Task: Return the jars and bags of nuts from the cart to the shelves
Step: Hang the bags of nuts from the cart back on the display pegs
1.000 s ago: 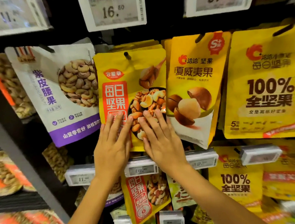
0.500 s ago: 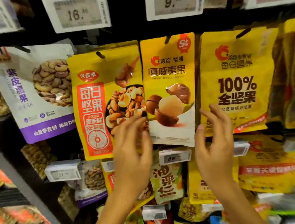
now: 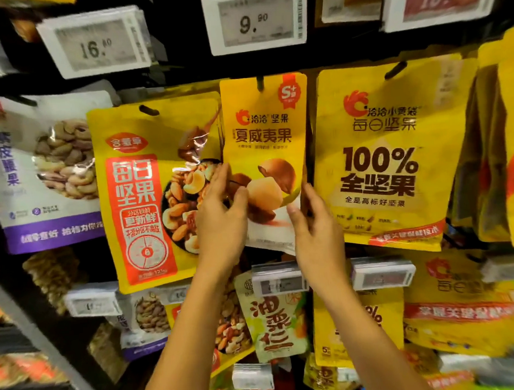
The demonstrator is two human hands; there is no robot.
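Two bare forearms reach up from below. The left hand (image 3: 220, 219) pinches the left edge of the macadamia bag (image 3: 267, 126), thumb on its front; the right hand (image 3: 317, 233) holds its right edge the same way. The bag hangs from a peg between the mixed-nut bag (image 3: 144, 188) and the 100% nut bag (image 3: 385, 160), under the 9.90 price tag (image 3: 255, 18).
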